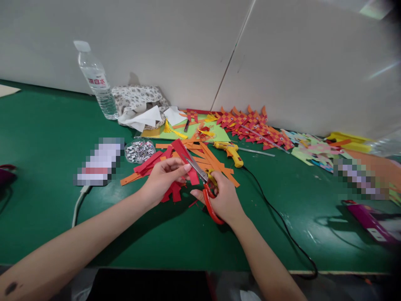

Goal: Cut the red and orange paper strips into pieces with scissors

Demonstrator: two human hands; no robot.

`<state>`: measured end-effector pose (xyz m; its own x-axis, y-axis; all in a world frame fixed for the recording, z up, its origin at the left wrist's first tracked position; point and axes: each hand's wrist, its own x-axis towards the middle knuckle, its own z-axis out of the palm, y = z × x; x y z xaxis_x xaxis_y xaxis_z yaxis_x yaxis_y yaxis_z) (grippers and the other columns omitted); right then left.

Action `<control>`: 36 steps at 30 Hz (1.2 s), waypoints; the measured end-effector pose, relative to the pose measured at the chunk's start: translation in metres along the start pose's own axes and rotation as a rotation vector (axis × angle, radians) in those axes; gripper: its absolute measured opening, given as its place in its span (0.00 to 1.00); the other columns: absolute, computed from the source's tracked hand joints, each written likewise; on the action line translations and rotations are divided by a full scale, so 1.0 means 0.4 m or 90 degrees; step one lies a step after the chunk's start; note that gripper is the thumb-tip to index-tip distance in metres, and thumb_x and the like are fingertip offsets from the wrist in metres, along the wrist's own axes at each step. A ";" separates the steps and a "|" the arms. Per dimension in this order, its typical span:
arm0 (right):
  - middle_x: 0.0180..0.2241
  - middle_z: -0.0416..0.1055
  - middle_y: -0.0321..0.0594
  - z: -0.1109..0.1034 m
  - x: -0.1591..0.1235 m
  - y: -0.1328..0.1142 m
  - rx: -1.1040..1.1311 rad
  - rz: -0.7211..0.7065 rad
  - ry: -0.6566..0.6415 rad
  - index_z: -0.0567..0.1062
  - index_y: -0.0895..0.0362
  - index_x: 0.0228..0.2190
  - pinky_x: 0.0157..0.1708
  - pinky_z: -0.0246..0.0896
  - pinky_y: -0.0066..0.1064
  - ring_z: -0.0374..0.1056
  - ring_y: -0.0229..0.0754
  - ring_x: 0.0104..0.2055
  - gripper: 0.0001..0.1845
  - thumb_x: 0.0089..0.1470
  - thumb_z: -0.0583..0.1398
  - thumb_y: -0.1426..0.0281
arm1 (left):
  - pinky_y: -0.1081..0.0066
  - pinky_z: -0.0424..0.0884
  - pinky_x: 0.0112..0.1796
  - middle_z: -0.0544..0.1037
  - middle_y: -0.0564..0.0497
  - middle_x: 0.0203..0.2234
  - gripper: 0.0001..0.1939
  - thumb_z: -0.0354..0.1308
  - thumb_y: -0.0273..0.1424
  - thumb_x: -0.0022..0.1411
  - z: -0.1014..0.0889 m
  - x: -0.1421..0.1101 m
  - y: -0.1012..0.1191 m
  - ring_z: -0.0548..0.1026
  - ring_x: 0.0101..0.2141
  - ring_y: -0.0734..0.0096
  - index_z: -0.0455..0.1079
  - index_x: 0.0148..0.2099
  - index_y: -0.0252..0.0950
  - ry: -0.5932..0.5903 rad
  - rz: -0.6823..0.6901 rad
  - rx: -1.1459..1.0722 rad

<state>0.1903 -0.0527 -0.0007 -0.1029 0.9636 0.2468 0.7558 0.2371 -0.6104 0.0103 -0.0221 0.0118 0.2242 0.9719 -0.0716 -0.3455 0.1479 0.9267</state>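
Scissors (204,177) sit in the right hand (224,196), with its fingers wrapped around the handles. The left hand (167,173) has its thumb and fingers pinched together on a red strip (179,149), so that grip is clamped on paper. The strip is up in front of the person, over the loose paper, and the blades are right by it. I can't tell if the paper is between the blades or just behind them. The left hand seems to hold the strip from the side so it won't wiggle and the fingers keep off the blades.

Orange strips (216,161) and red strips (147,163) lie in a messy heap under the hands, maybe so they are easy to grab. A small round dish of googly eyes (140,151) is just left of the heap. A yellow glue gun (230,151) lies just behind on the right.

The green tabletop (134,242) shows bare between the hands and its front edge, so both arms seem to have room to move. On the right, the black cord (275,205) runs down to that edge and could catch an elbow. The wall stops things at the back.
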 end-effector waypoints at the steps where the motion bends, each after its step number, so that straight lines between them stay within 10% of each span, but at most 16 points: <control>1: 0.25 0.64 0.34 0.000 0.000 0.000 0.002 -0.002 0.001 0.60 0.54 0.26 0.22 0.50 0.28 0.60 0.38 0.25 0.22 0.40 0.64 0.55 | 0.79 0.68 0.26 0.73 0.57 0.20 0.11 0.67 0.35 0.46 0.000 0.000 0.000 0.71 0.21 0.81 0.70 0.28 0.35 0.002 -0.004 -0.002; 20: 0.17 0.55 0.29 -0.003 0.003 -0.011 -0.007 -0.021 0.051 0.58 0.54 0.18 0.21 0.49 0.28 0.52 0.34 0.19 0.24 0.40 0.64 0.52 | 0.81 0.68 0.25 0.74 0.57 0.20 0.10 0.67 0.33 0.47 0.001 -0.002 0.006 0.71 0.21 0.82 0.70 0.28 0.34 -0.006 -0.008 -0.014; 36: 0.29 0.65 0.35 -0.008 0.000 -0.012 -0.152 -0.007 -0.023 0.63 0.54 0.31 0.26 0.52 0.28 0.62 0.39 0.28 0.21 0.44 0.59 0.51 | 0.79 0.67 0.24 0.73 0.57 0.18 0.12 0.68 0.34 0.45 -0.004 0.007 -0.001 0.71 0.20 0.80 0.70 0.28 0.34 0.002 0.027 0.013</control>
<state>0.1887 -0.0544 0.0048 -0.1326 0.9659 0.2225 0.8857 0.2163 -0.4107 0.0097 -0.0193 0.0107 0.2063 0.9779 -0.0332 -0.3361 0.1026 0.9362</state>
